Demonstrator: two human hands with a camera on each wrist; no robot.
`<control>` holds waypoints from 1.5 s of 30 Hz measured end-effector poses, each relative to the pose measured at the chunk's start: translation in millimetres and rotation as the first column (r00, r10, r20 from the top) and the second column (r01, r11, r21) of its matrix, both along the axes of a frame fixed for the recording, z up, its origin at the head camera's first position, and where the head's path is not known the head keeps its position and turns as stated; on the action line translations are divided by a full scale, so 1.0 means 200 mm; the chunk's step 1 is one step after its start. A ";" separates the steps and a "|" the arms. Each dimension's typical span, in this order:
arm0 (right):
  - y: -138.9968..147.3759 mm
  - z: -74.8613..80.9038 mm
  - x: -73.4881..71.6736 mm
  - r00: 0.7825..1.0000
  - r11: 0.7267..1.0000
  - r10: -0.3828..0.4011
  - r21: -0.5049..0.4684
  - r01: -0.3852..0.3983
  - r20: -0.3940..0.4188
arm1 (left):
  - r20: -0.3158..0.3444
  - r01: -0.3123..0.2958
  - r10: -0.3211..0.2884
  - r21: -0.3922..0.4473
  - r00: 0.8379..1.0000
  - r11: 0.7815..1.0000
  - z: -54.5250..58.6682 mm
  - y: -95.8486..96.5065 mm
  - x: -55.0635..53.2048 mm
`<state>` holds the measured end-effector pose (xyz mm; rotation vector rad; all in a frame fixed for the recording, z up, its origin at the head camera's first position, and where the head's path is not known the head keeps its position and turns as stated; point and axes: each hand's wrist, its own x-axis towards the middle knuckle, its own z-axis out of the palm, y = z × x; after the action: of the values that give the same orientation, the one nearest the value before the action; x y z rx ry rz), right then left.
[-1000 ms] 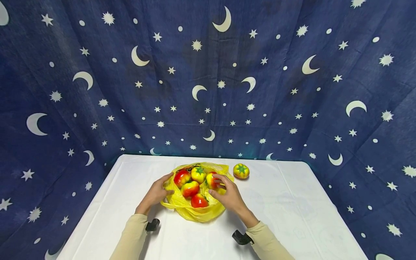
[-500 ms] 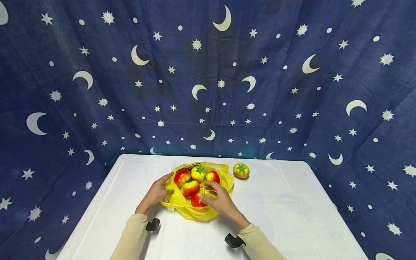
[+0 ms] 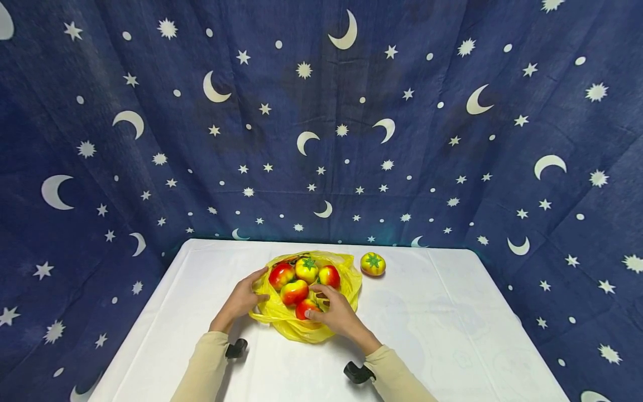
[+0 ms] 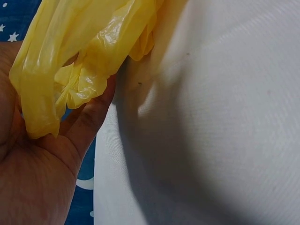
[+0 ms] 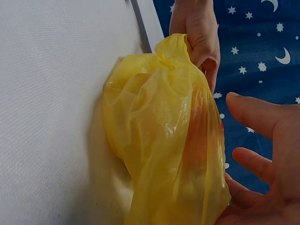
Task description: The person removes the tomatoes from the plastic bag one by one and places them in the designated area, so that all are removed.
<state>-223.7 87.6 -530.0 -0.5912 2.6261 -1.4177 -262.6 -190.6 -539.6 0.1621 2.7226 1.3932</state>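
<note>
A yellow plastic bag (image 3: 311, 333) lies open on the table with several glossy red and yellow fruits, artificial-looking, inside. My left hand (image 3: 242, 301) holds the bag's left edge; in the left wrist view, yellow film (image 4: 89, 70) runs between thumb and fingers. My right hand (image 3: 335, 314) reaches over the bag's front right, thumb and fingers spread at the frontmost red fruit (image 3: 303, 308) and partly covering it. Nothing shows between its fingers in the right wrist view. Behind lie a red-yellow fruit (image 3: 294, 292), a yellow one with green leaves (image 3: 306, 269) and others.
One yellow fruit with a green leafy top (image 3: 373, 264) stands outside the bag, beyond its right side. A white cloth covers the table (image 3: 452, 324). A dark blue curtain (image 3: 321, 111) with moons and stars hangs behind and at both sides.
My right hand has moved left and toward me, from the right-hand fruit to the frontmost red one. That right-hand fruit now shows uncovered in the bag. My left hand has stayed in place.
</note>
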 end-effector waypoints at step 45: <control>0.00 -0.08 0.02 0.990 0.998 0.020 0.054 -0.027 0.137 | 0.030 -0.031 0.031 -0.004 0.999 1.000 -0.03 0.01 0.00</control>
<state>-219.4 87.2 -546.2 -0.4985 2.5348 -1.3239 -263.0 -189.4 -545.3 0.0981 2.7148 1.3863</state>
